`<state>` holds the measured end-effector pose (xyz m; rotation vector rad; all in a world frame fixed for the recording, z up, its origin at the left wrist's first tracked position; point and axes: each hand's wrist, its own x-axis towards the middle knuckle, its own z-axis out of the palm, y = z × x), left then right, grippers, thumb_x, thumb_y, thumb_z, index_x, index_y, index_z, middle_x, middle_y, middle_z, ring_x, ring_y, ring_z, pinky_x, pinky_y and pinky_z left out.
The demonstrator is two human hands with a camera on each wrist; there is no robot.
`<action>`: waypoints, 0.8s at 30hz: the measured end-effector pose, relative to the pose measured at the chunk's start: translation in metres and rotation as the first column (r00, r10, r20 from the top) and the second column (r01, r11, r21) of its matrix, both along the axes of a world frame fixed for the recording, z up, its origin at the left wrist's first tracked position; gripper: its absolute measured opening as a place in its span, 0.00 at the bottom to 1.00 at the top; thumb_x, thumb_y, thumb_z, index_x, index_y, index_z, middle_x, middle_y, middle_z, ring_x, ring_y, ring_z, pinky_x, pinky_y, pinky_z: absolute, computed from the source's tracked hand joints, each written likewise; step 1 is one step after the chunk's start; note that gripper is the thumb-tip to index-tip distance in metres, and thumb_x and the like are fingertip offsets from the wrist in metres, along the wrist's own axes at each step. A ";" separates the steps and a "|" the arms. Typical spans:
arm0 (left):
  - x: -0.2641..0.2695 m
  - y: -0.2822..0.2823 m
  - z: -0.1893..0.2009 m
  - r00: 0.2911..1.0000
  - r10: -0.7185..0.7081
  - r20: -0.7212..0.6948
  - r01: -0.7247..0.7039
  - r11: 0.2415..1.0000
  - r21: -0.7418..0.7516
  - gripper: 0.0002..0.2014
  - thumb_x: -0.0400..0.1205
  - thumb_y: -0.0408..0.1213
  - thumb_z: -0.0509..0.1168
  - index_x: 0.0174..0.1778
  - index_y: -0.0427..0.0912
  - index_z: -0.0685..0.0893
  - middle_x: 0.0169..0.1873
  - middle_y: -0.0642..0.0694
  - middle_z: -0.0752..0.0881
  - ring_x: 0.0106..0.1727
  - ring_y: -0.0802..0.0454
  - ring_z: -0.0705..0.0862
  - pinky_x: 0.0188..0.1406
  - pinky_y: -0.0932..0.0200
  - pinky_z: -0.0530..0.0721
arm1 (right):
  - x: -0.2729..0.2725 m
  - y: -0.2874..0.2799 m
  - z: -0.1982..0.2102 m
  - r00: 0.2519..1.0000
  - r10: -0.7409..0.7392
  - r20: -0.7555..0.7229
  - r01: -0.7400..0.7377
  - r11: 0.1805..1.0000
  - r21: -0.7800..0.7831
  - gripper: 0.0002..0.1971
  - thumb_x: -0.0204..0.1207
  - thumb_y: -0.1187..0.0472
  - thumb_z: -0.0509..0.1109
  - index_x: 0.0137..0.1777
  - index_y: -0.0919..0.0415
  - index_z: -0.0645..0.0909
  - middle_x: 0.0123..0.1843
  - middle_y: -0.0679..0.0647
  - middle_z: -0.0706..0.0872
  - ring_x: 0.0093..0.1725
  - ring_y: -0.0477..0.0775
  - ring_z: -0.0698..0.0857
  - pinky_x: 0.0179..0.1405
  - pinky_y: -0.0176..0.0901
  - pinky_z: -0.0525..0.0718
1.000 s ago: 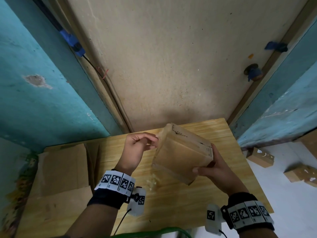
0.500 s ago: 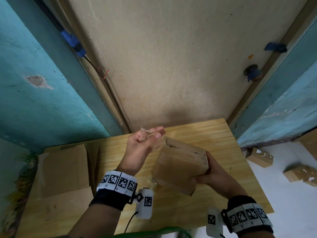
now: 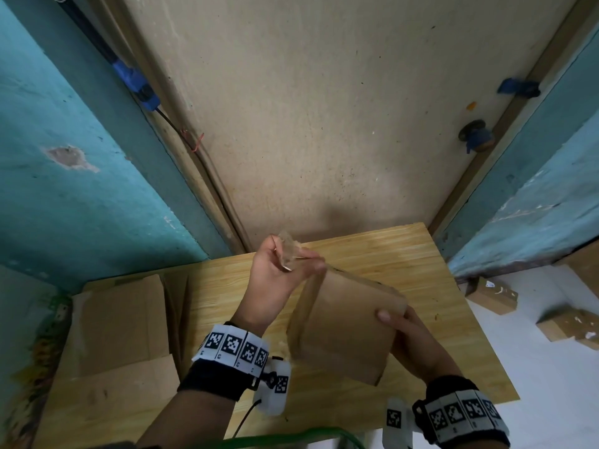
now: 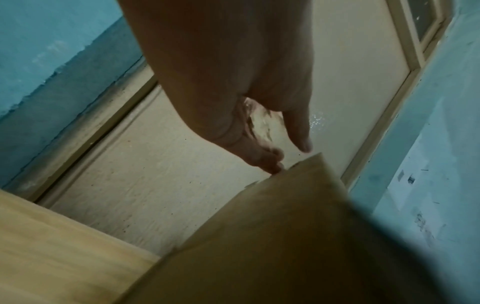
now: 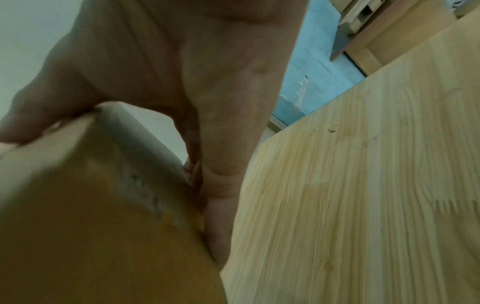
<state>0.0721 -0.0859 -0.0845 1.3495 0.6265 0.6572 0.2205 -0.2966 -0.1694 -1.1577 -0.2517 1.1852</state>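
A brown cardboard box point(image 3: 346, 322) is held tilted above the wooden table point(image 3: 421, 264). My right hand point(image 3: 408, 332) grips its right side, thumb on the near face and fingers behind it. In the right wrist view the box point(image 5: 91, 205) fills the lower left under the thumb. My left hand point(image 3: 282, 270) is raised just left of the box's top corner and pinches a crumpled strip of clear tape point(image 3: 288, 251). In the left wrist view the tape point(image 4: 265, 121) sits between the curled fingers, above the box's corner point(image 4: 306, 185).
Flattened cardboard sheets point(image 3: 113, 335) lie on the table's left part. A beige door point(image 3: 324, 108) and teal walls point(image 3: 64, 189) stand close behind. Small cardboard boxes point(image 3: 492, 294) lie on the white floor to the right. A green cable point(image 3: 275, 439) runs along the near edge.
My left hand pulled a strip of clear tape off the box's top edge and lifted it up and away. My right hand lowered the box and tilted its broad face toward me.
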 end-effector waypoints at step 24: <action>-0.014 -0.024 -0.006 0.904 0.044 -0.426 0.137 0.913 0.385 0.19 0.73 0.41 0.83 0.45 0.43 0.78 0.38 0.52 0.94 0.39 0.61 0.92 0.37 0.56 0.90 | 0.007 -0.010 0.000 0.893 -0.409 -0.189 0.395 0.912 -0.108 0.33 0.81 0.31 0.62 0.75 0.54 0.80 0.67 0.70 0.89 0.62 0.77 0.87 0.51 0.69 0.90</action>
